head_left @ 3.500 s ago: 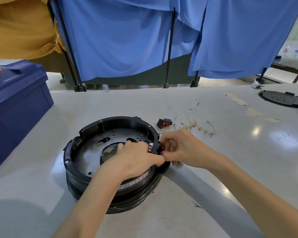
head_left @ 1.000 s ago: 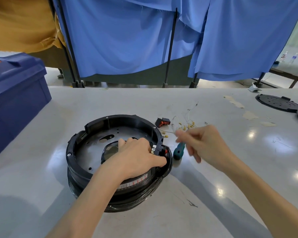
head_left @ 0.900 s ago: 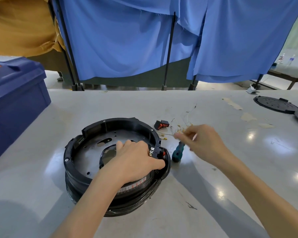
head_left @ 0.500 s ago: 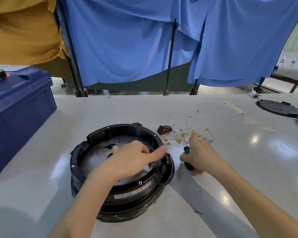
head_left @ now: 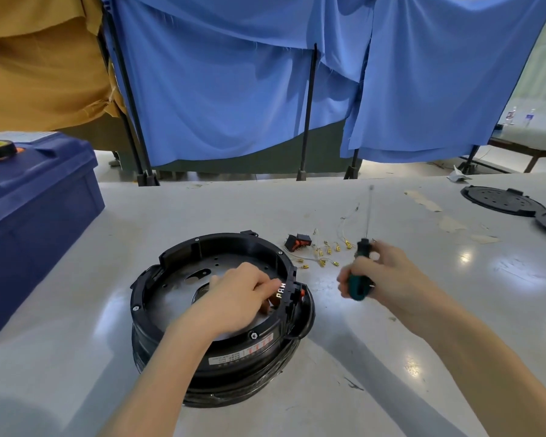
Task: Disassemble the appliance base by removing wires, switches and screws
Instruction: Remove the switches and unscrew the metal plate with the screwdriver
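Blue cloth curtains (head_left: 234, 89) hang across the back on thin black stands (head_left: 306, 115), with a mustard-coloured cloth (head_left: 38, 67) draped at the far left. Pale floor (head_left: 234, 176) shows below their hems. The grey worktop (head_left: 202, 209) is glossy, catching bright spots of overhead light (head_left: 464, 257), and has a few worn tape patches (head_left: 423, 200). A dark blue plastic crate (head_left: 29, 222) sits at its left edge. At the far right stands another table (head_left: 524, 143).
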Demonstrator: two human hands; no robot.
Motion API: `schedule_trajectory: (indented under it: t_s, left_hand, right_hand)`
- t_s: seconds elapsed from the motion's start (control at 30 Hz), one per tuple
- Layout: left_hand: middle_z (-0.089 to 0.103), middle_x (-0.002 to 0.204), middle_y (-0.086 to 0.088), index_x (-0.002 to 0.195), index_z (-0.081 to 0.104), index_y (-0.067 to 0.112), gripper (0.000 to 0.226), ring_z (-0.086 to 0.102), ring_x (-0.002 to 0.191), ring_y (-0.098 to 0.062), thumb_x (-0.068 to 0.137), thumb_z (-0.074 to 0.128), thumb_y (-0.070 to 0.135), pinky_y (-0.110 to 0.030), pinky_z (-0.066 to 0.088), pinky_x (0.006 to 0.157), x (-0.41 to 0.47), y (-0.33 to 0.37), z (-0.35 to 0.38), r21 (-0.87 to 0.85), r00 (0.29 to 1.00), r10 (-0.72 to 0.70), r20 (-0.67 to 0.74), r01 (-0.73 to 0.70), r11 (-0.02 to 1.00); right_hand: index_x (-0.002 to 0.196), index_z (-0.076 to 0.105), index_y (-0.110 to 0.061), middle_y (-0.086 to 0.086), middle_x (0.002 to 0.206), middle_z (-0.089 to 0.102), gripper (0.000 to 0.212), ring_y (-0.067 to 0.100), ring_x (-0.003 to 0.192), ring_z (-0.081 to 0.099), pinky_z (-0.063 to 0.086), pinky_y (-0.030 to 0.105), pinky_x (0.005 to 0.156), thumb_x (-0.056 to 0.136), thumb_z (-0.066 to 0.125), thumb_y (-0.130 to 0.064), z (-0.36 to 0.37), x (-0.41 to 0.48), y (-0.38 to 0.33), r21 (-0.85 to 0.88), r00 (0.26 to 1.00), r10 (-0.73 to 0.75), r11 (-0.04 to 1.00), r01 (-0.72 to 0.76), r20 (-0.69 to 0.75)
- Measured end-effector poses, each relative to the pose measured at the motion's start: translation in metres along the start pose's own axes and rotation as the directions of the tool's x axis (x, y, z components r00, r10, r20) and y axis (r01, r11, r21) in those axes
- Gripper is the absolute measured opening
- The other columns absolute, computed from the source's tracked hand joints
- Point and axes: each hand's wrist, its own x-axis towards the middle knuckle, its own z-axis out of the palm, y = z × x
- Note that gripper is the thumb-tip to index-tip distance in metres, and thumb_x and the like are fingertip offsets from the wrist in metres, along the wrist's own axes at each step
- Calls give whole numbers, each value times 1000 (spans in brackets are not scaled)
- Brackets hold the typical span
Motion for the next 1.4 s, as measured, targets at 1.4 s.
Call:
schedule_trajectory:
  t_s: [1.4]
  left_hand:
    - [32, 119, 18, 90, 57, 35, 16, 19, 107, -15, 77, 66, 39, -35, 17, 82, 7, -15, 6, 379, 971, -89, -222, 170, 910]
  right_hand:
    - [47, 26, -17, 0, 39, 21, 56, 15, 35, 15, 18, 22, 40, 101, 40, -21, 118, 21, -28, -20, 889, -154, 984, 180, 431]
